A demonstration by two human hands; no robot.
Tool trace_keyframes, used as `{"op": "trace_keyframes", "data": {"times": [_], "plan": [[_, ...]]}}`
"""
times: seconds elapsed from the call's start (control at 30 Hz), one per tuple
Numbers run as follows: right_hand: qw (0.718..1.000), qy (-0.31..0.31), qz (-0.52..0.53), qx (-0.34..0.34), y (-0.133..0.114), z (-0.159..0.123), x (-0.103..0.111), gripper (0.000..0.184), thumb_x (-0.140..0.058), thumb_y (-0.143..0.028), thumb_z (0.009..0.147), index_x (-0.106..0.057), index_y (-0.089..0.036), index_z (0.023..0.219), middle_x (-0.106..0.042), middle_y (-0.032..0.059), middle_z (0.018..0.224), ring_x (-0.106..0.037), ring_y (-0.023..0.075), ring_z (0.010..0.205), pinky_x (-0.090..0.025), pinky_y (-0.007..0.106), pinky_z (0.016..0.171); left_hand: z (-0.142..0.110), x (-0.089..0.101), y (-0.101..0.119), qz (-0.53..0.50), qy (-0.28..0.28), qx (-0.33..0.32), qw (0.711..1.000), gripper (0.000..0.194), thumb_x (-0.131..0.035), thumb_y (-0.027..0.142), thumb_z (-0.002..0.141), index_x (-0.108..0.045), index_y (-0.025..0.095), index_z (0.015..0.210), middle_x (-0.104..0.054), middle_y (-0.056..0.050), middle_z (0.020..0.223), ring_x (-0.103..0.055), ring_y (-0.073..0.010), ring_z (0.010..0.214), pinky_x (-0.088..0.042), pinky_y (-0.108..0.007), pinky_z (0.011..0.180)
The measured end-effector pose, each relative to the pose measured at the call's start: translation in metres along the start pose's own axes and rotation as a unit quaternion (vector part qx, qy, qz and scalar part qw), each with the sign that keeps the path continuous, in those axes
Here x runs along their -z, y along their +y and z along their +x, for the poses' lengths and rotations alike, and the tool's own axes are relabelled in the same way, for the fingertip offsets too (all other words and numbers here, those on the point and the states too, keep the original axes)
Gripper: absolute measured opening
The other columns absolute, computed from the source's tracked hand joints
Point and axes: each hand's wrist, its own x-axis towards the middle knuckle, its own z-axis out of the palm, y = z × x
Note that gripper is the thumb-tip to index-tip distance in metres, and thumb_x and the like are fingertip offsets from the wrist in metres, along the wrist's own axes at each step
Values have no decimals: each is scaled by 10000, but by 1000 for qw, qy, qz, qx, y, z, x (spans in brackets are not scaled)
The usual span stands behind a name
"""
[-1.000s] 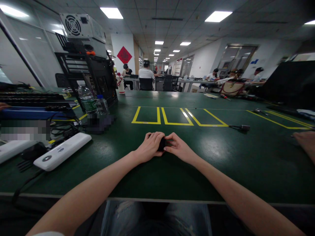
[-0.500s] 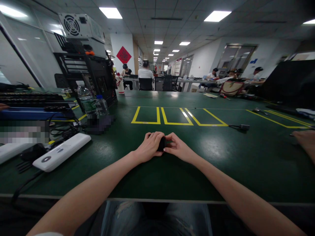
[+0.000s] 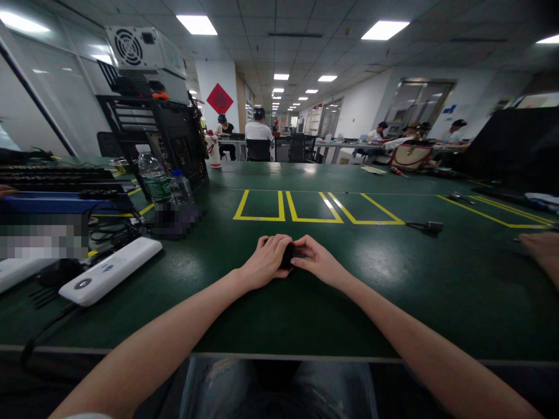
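A small black block-like object (image 3: pixel 287 256) rests at the middle of the green table (image 3: pixel 279 326), partly covered by my fingers; its exact kind does not show. My left hand (image 3: pixel 267 262) wraps over its left side and top, closed on it. From the right, my right hand (image 3: pixel 317 260) has thumb and fingertips against the object's right face in a pinch. Whether anything tiny sits between those fingertips is hidden.
Yellow tape outlines (image 3: pixel 314 220) mark the table ahead. A black cable connector (image 3: pixel 432 226) lies right of them. On the left are a white power strip (image 3: pixel 111 270), bottles (image 3: pixel 152 174) and an open computer case (image 3: pixel 174 139). Another person's hand (image 3: pixel 541 250) shows at far right.
My right thumb has shifted up slightly along the object's side. My left hand and the black object stay in place.
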Motion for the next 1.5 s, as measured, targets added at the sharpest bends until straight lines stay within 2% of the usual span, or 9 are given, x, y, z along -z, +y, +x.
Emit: {"op": "trace_keyframes", "data": {"times": [0.23,0.4,0.57,0.77,0.87,1.0,1.13,1.33,1.5], "plan": [[998,35,-36,28,-1,0,-3,171,-559,-256,714,-480,-205,857,-515,2,906,-534,155,899,-449,360,819,1,1,1,-10,0,2,1000,621,-595,236,660,-232,193,1162,-423,-85,1113,-417,-235,1033,-283,-412,868],[999,34,-41,3,-2,0,-3,264,-541,-253,726,-446,-211,968,-490,22,1002,-520,162,934,-444,368,832,1,1,1,-8,-1,3,1000,627,-599,237,652,-235,188,1161,-417,-91,1117,-415,-239,1029,-277,-420,870],[1000,3,-20,5,-1,-2,-2,294,-583,-214,689,-439,-220,946,-496,7,984,-510,165,968,-434,368,854,1,2,2,-3,-4,3,1000,630,-596,220,648,-233,179,1161,-415,-96,1122,-412,-241,1030,-280,-416,868],[999,29,-27,26,1,0,-3,188,-553,-253,717,-471,-207,880,-517,0,893,-543,151,881,-455,349,808,1,1,1,-4,1,7,1000,600,-582,239,665,-240,188,1155,-417,-95,1117,-414,-244,1035,-279,-427,866],[999,40,-25,14,4,2,-2,246,-555,-257,716,-452,-212,935,-513,12,939,-540,149,885,-447,350,816,1,1,1,-6,-1,5,1000,595,-585,238,665,-248,188,1153,-418,-95,1118,-418,-242,1028,-282,-426,868],[1000,13,-10,-10,5,0,-1,284,-556,-247,716,-433,-217,970,-518,22,969,-539,153,900,-441,361,824,1,3,2,-4,-3,5,1000,595,-586,230,665,-252,176,1154,-416,-102,1122,-419,-245,1025,-284,-425,871],[1000,-13,7,3,2,-3,-1,321,-599,-204,679,-422,-227,946,-497,5,992,-533,153,930,-439,353,841,1,4,3,-5,-9,4,1000,622,-606,211,640,-255,168,1151,-417,-101,1120,-420,-245,1025,-283,-422,875],[1000,20,-3,8,3,0,-3,181,-528,-277,741,-449,-218,893,-514,-2,921,-540,152,907,-441,349,825,1,4,3,-6,-7,5,1000,607,-588,252,670,-243,177,1164,-416,-101,1125,-415,-246,1032,-289,-428,872],[999,31,-20,-7,6,1,-1,278,-529,-280,739,-432,-221,993,-506,26,992,-516,163,952,-431,353,838,1,4,2,-4,-9,2,1000,606,-582,260,676,-240,175,1169,-408,-104,1137,-412,-246,1032,-283,-431,877]]}}
